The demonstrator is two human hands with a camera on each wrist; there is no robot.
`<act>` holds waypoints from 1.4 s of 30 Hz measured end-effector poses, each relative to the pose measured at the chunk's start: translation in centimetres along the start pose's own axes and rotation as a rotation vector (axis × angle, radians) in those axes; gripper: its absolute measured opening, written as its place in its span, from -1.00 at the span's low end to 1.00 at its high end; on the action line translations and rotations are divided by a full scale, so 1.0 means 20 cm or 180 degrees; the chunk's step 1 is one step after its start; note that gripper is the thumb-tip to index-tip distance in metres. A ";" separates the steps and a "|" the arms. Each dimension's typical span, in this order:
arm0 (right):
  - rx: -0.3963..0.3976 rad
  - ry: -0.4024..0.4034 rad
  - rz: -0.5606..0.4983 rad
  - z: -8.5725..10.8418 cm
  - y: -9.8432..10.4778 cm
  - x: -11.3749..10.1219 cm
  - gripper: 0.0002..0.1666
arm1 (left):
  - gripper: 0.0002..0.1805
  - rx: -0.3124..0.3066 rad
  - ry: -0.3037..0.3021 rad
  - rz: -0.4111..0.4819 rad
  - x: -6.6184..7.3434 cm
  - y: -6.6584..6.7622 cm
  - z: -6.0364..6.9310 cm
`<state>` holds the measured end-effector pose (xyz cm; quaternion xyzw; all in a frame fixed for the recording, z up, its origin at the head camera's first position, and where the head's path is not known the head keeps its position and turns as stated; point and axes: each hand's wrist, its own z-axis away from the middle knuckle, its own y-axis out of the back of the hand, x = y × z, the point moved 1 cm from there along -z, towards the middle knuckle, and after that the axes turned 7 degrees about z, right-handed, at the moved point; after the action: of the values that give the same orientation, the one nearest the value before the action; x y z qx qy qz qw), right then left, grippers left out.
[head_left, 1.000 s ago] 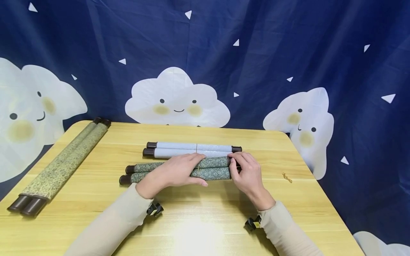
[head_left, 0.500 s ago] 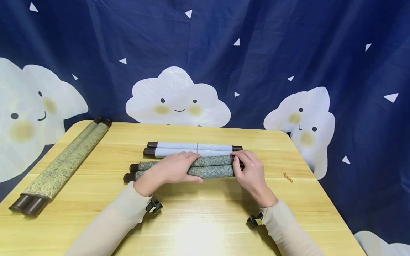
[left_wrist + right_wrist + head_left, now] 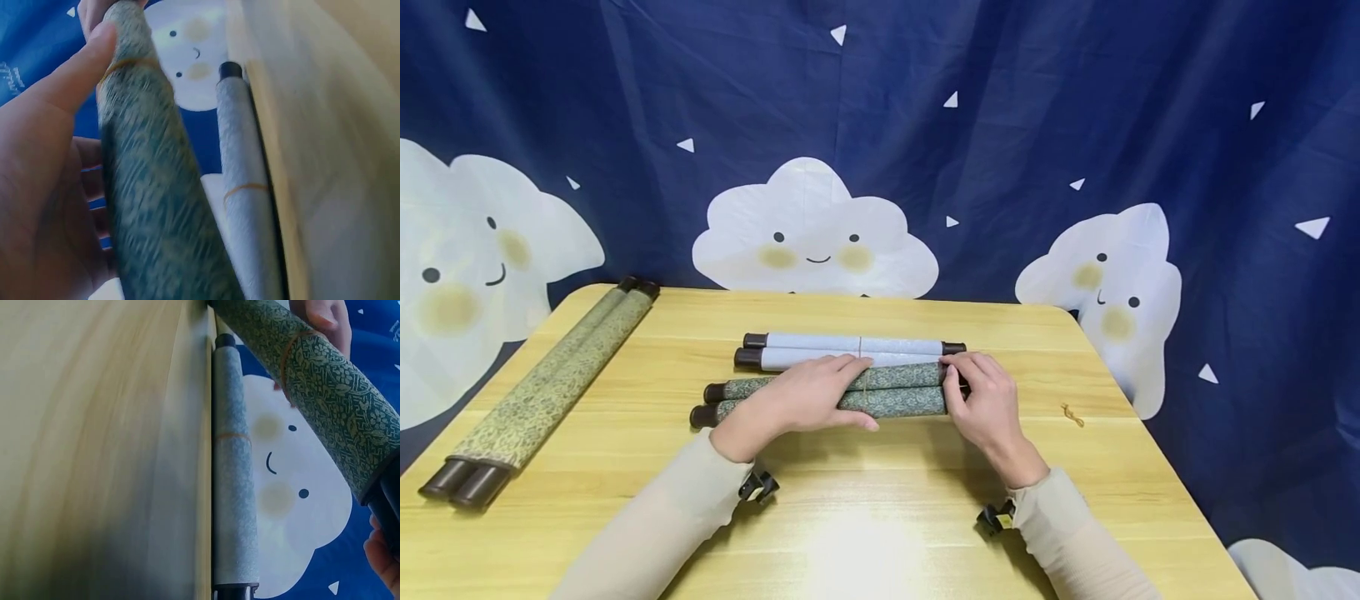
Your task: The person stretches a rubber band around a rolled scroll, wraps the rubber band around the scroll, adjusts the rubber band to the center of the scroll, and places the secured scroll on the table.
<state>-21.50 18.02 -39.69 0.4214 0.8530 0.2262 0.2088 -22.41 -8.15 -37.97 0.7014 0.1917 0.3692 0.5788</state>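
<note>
Both hands hold a green patterned double scroll (image 3: 902, 402) with dark end caps, a thin band round its middle; it hangs a little above the table. The left hand (image 3: 801, 396) grips it left of the band, thumb along the near side and fingers over the far side. At the right end cap, the right hand (image 3: 987, 400) pinches with thumb and fingers. In the left wrist view the green scroll (image 3: 153, 169) lies between thumb and fingers. The right wrist view shows the green scroll (image 3: 337, 400) tilted, its dark cap at the right fingers (image 3: 378, 553).
Just behind lies a banded pale blue double scroll (image 3: 820, 342). A long yellow-green double scroll (image 3: 561, 375) lies slantwise at the left. A small tan band (image 3: 1072, 416) rests at the right of the wooden table (image 3: 865, 492), before a blue curtain (image 3: 1000, 150).
Compared with a second ago, the green scroll and the right hand have shifted slightly right. The left hand has moved a little left along the scroll. Both hands keep their hold.
</note>
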 end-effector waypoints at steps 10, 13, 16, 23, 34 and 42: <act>0.0002 -0.0021 0.0002 -0.01 0.01 -0.02 -0.71 | 0.07 0.0074 -0.0164 -0.0005 0.01 -0.03 -0.01; -0.0026 -0.0016 0.0018 -0.01 0.01 -0.02 -0.70 | 0.05 0.0048 -0.0127 0.0028 0.00 -0.02 -0.01; -0.0053 -0.0017 0.0035 0.00 0.01 -0.02 -0.68 | 0.04 0.0024 -0.0107 0.0020 0.00 -0.01 -0.01; -0.0071 -0.0050 0.0034 0.00 0.00 0.00 -0.69 | 0.02 0.0015 -0.0076 -0.0041 0.00 0.00 -0.01; -0.0057 -0.0049 0.0056 0.01 -0.01 0.03 -0.69 | -0.01 -0.0022 0.0089 -0.0061 -0.04 0.02 0.01; -0.0037 -0.0032 0.0025 0.01 -0.01 0.03 -0.69 | -0.01 -0.0068 0.0101 -0.0030 -0.04 0.04 0.01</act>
<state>-21.89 18.45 -39.98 0.4246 0.8490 0.2299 0.2146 -22.85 -9.11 -37.44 0.6883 0.2002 0.3796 0.5849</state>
